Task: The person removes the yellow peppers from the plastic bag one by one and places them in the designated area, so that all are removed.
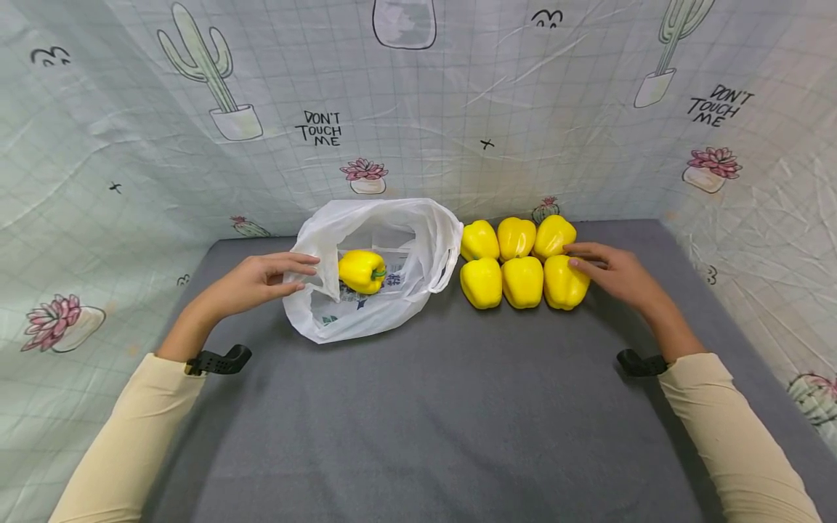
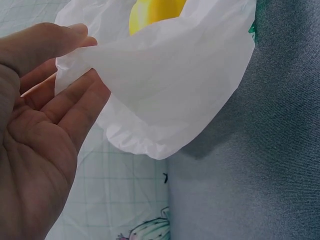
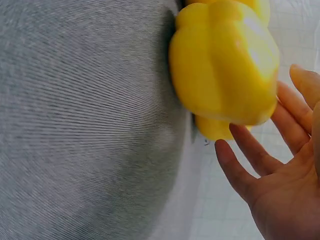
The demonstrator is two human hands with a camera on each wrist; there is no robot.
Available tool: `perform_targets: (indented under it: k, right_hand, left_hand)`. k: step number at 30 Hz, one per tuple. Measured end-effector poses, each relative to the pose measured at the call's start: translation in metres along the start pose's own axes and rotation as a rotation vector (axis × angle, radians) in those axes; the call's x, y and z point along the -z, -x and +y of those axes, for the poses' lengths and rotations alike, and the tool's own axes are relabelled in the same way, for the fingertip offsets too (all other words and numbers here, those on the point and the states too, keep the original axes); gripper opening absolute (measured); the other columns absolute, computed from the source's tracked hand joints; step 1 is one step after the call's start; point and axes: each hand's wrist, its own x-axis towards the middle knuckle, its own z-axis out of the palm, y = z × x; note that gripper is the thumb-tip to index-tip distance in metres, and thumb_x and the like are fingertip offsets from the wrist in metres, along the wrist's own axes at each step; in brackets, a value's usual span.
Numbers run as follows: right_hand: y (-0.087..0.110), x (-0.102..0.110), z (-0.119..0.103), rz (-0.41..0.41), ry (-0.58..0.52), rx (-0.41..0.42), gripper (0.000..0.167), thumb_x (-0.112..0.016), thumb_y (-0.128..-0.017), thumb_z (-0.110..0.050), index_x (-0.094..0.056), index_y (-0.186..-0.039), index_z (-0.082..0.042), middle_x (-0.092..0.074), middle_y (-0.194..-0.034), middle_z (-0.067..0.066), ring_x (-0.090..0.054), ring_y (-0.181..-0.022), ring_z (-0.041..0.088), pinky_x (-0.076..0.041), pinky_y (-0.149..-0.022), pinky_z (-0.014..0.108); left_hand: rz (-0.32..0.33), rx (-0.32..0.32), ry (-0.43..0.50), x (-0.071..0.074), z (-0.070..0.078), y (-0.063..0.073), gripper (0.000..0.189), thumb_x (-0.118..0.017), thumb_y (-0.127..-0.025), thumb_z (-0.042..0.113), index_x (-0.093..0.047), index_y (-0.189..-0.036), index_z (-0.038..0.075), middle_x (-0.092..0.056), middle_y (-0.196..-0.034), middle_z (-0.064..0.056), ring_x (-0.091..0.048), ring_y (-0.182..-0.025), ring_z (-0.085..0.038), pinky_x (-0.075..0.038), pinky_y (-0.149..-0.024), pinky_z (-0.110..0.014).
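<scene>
My left hand (image 1: 264, 280) holds the left rim of a white plastic bag (image 1: 428, 254), the thin film lying between thumb and fingers. Inside the bag, whose mouth gapes upward, a yellow bell pepper (image 1: 362, 272) lies on its side with its green stem to the right. In the left wrist view the bag's side (image 2: 170, 95) partly hides that pepper. On the right, my right hand (image 1: 611, 269) reaches with spread, fairly straight fingers around the front right bell pepper (image 1: 566, 283). Its fingertips sit at that pepper's lower side (image 3: 225, 65), apparently just touching it.
Several more yellow bell peppers (image 1: 516, 238) stand close together in two rows, right beside the bag. All rest on a grey cloth-covered table (image 1: 418, 421). A patterned fabric curtain (image 1: 458, 94) hangs behind and along both sides.
</scene>
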Motion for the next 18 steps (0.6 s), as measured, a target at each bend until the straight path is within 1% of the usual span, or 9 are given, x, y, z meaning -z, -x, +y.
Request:
perform_targets:
  k: [6,12,18]
  right_hand:
    - [0.003,0.005,-0.011,0.025,0.002,0.046,0.045,-0.055,-0.105,-0.037,-0.058,-0.144,-0.014,-0.054,-0.148,0.015,-0.051,-0.133,0.042,-0.044,-0.102,0.062]
    - [0.004,0.006,-0.029,0.018,0.016,0.083,0.039,-0.057,-0.105,-0.032,-0.061,-0.141,-0.017,-0.059,-0.143,0.012,-0.059,-0.124,0.043,-0.047,-0.098,0.063]
    - [0.001,0.004,-0.043,0.017,0.046,0.141,0.039,-0.056,-0.105,-0.033,-0.061,-0.14,-0.016,-0.063,-0.138,0.011,-0.061,-0.122,0.039,-0.046,-0.098,0.061]
  left_hand:
    - [-0.006,0.011,0.01,0.0,0.002,-0.001,0.033,-0.072,-0.095,0.011,-0.071,-0.128,0.011,-0.061,-0.142,-0.006,-0.047,-0.07,-0.011,-0.041,-0.06,-0.024]
    - [-0.022,0.022,0.021,-0.001,0.001,-0.002,0.033,-0.072,-0.095,0.012,-0.071,-0.128,0.011,-0.061,-0.142,-0.006,-0.049,-0.071,-0.012,-0.042,-0.061,-0.024]
    - [-0.022,0.016,0.016,-0.001,0.001,-0.003,0.033,-0.072,-0.095,0.012,-0.071,-0.128,0.011,-0.06,-0.143,-0.006,-0.05,-0.073,-0.012,-0.044,-0.062,-0.024]
